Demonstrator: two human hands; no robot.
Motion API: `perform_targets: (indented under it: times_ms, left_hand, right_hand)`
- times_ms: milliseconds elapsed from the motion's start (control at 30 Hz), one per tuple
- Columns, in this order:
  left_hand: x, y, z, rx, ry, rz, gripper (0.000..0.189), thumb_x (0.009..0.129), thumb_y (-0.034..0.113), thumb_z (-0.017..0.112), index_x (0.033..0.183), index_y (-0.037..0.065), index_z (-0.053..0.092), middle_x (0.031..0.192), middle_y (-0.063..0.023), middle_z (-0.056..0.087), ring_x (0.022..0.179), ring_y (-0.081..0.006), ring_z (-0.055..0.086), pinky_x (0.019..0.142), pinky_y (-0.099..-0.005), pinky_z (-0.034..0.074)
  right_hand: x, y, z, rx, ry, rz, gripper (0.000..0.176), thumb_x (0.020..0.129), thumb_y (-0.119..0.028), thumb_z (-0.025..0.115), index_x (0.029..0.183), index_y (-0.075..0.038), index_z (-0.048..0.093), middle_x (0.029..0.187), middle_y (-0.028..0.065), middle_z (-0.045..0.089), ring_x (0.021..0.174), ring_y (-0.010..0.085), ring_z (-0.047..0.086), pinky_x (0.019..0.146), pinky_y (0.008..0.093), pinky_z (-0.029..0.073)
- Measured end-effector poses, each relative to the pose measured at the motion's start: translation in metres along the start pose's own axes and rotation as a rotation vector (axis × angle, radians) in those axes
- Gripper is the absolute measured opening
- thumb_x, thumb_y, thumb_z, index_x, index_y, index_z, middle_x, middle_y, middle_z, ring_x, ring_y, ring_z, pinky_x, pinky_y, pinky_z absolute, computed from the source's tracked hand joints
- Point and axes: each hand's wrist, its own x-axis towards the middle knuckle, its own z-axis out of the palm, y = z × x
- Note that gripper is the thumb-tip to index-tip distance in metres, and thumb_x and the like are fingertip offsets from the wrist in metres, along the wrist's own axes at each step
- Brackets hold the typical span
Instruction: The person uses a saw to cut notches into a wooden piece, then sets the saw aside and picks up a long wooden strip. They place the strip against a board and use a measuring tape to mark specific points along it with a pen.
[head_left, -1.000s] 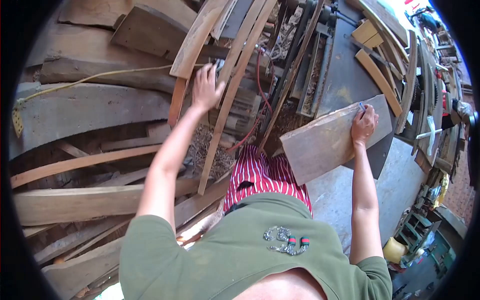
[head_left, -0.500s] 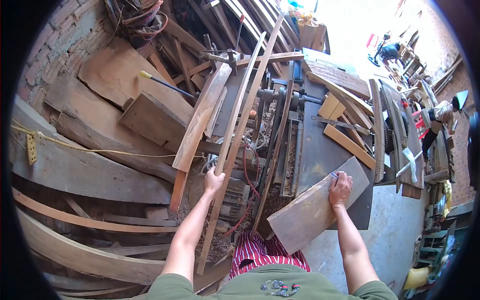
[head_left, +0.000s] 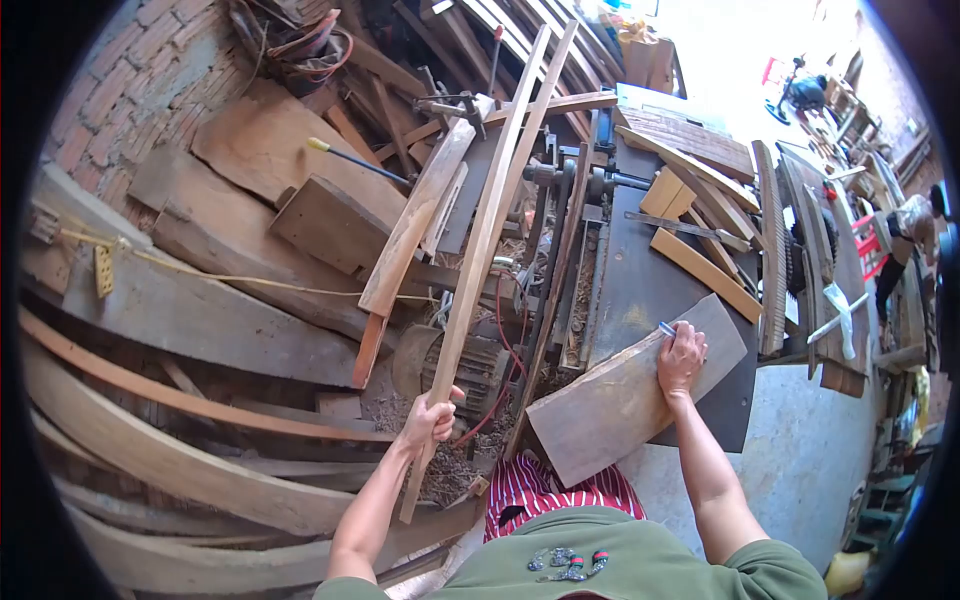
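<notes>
My left hand [head_left: 430,422] is closed around the lower end of a long, thin wooden strip [head_left: 485,215]. Just behind it a second long strip [head_left: 535,125] slants the same way, its lower end showing below my hand. On the right, a short wide board [head_left: 595,420] lies at a slant over the near edge of a dark machine table [head_left: 625,290]. My right hand [head_left: 682,360] rests on this board, fingers bent, with a slim blue-and-white pen [head_left: 667,329] between them. The pen's far part is hidden by the fingers.
A motor [head_left: 468,370] with a red cable sits low between the strips and the machine table. Loose wood pieces [head_left: 705,275] lie on the table's far side. Curved planks [head_left: 200,450] are stacked at left. Another person [head_left: 910,225] is at far right.
My left hand has moved down toward me, drawing its strip closer to the second one. My right hand remains on the board with the pen. The view has shifted slightly.
</notes>
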Motion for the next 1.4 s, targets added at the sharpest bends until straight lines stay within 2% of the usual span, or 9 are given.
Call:
perform_targets:
  times_ms: [367, 500, 533, 633, 833, 967, 1033, 1233, 1400]
  left_hand:
    - [-0.115, -0.027, 0.156, 0.075, 0.174, 0.258, 0.033, 0.089, 0.002, 0.057, 0.122, 0.002, 0.057, 0.07, 0.0058, 0.043, 0.054, -0.0021, 0.04, 0.048, -0.0202, 0.034]
    - [-0.137, -0.039, 0.206, 0.106, 0.267, 0.327, 0.035, 0.085, -0.001, 0.058, 0.119, 0.003, 0.058, 0.072, 0.0048, 0.045, 0.055, -0.0025, 0.042, 0.05, -0.0202, 0.037]
    - [-0.138, -0.044, 0.217, 0.151, 0.322, 0.381, 0.035, 0.084, -0.001, 0.058, 0.119, 0.003, 0.059, 0.072, 0.0051, 0.045, 0.056, -0.0025, 0.043, 0.051, -0.0203, 0.037]
    - [-0.137, -0.067, 0.244, 0.206, 0.446, 0.454, 0.033, 0.083, -0.001, 0.059, 0.116, 0.004, 0.059, 0.072, 0.0057, 0.046, 0.057, -0.0026, 0.043, 0.053, -0.0206, 0.037]
    - [-0.122, -0.106, 0.303, 0.221, 0.721, 0.777, 0.019, 0.086, -0.001, 0.061, 0.104, 0.005, 0.058, 0.074, 0.0039, 0.05, 0.063, -0.0037, 0.045, 0.058, -0.0216, 0.039]
    - [-0.101, -0.112, 0.312, 0.612, 0.766, 0.959, 0.035, 0.089, 0.016, 0.074, 0.115, 0.001, 0.055, 0.091, -0.0045, 0.058, 0.075, -0.0121, 0.054, 0.081, -0.0323, 0.049]
    - [-0.108, -0.116, 0.309, 0.974, 0.693, 0.905, 0.095, 0.084, 0.053, 0.078, 0.149, -0.001, 0.035, 0.131, -0.0179, 0.047, 0.118, -0.0258, 0.052, 0.104, -0.0431, 0.043]
    - [-0.227, -0.116, 0.337, -0.028, 1.054, 0.826, 0.099, 0.091, 0.075, 0.047, 0.157, 0.006, 0.021, 0.148, -0.0166, 0.04, 0.118, -0.0248, 0.054, 0.106, -0.0438, 0.044]
    - [-0.356, -0.231, 0.315, -0.621, 1.171, 1.31, 0.092, 0.092, 0.079, 0.035, 0.157, 0.014, 0.028, 0.154, -0.0182, 0.04, 0.133, -0.0334, 0.046, 0.116, -0.0545, 0.031]
  right_hand:
    - [0.017, 0.001, -0.019, 0.44, -0.142, -0.1, 0.01, 0.089, -0.013, 0.061, 0.098, -0.009, 0.062, 0.084, 0.0083, 0.065, 0.085, 0.0297, 0.063, 0.082, 0.0421, 0.044]
    - [0.069, -0.07, -0.113, 1.134, -0.374, -0.275, 0.023, 0.099, -0.02, 0.056, 0.104, 0.0, 0.066, 0.092, 0.0159, 0.069, 0.087, 0.0336, 0.068, 0.076, 0.0378, 0.05]
    - [0.077, -0.089, -0.131, 1.241, -0.312, -0.393, 0.029, 0.104, -0.026, 0.053, 0.108, -0.003, 0.071, 0.07, 0.0008, 0.052, 0.065, 0.0086, 0.045, 0.059, 0.029, 0.038]
    - [0.091, -0.138, -0.183, 1.57, -0.498, -0.481, 0.041, 0.109, -0.032, 0.046, 0.135, -0.004, 0.059, 0.107, -0.0009, 0.068, 0.079, 0.0096, 0.057, 0.068, 0.0246, 0.045]
    - [0.043, -0.173, -0.304, 2.007, -0.973, -0.587, 0.048, 0.108, -0.043, 0.042, 0.133, -0.002, 0.043, 0.09, 0.0101, 0.065, 0.078, 0.0154, 0.064, 0.068, 0.0374, 0.055]
    - [0.006, -0.177, -0.334, 1.72, -0.775, -0.861, 0.05, 0.104, -0.045, 0.05, 0.13, -0.002, 0.045, 0.084, 0.0191, 0.063, 0.073, 0.0275, 0.064, 0.068, 0.0455, 0.05]
    - [-0.012, -0.176, -0.342, 1.733, -0.632, -1.04, 0.047, 0.103, -0.045, 0.053, 0.125, -0.003, 0.05, 0.085, 0.0222, 0.065, 0.079, 0.0327, 0.067, 0.07, 0.0468, 0.049]
    - [-0.06, -0.117, -0.345, 1.291, -0.728, -1.274, 0.044, 0.093, -0.037, 0.067, 0.125, -0.009, 0.056, 0.08, 0.0156, 0.068, 0.069, 0.0325, 0.07, 0.061, 0.0454, 0.051]
    - [-0.087, -0.027, -0.308, 0.781, -0.506, -1.671, 0.052, 0.085, -0.028, 0.071, 0.13, -0.01, 0.054, 0.078, 0.01, 0.062, 0.065, 0.03, 0.068, 0.052, 0.0426, 0.05]
